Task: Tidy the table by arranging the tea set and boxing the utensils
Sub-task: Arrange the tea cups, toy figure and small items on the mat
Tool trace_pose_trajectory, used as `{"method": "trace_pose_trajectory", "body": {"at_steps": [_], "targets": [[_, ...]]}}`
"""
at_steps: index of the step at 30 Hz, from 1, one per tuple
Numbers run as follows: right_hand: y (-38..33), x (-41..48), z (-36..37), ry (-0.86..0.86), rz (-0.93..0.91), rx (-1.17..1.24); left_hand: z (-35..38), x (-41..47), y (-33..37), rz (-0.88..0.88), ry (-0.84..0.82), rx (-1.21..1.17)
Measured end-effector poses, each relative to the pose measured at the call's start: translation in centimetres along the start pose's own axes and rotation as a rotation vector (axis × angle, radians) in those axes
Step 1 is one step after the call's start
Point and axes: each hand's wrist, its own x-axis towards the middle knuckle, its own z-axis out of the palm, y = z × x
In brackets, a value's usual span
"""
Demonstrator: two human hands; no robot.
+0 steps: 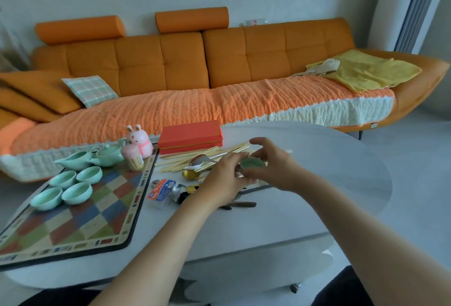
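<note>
Right hand (275, 161) grip round pale-green ceramic cup (252, 164), left hand (224, 178) grip we cannot tell, grey oval desk (341, 171) edge rightward, orange sofa (170, 66) beyond.

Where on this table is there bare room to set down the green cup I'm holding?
Bare: the table's right half, beyond the right hand; the near strip by the front edge; and the checked mat's near half, in front of the four cups. Crowded: the middle, between the red box and the left hand, with chopsticks and spoons.
</note>
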Motion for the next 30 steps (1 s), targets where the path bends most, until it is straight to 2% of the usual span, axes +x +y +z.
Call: {"method": "trace_pose_trajectory", "body": {"at_steps": [14, 18, 22, 30], "targets": [[-10.5, 2.3, 14.9, -0.135, -0.222, 0.159, -13.8, -9.0, -8.9, -0.184, 0.276, -0.057], [-13.3, 3.1, 19.1, -0.241, -0.24, 0.092, -17.8, -12.4, -11.1, -0.296, 0.202, 0.03], [-15.7, 3.8, 24.1, -0.321, -0.229, 0.016, -20.9, -15.1, -13.5, -0.439, 0.131, 0.217], [-19.2, 4.6, 31.0, -0.4, -0.271, -0.018, -24.7, -18.8, -17.3, -0.592, 0.123, 0.329]]}}
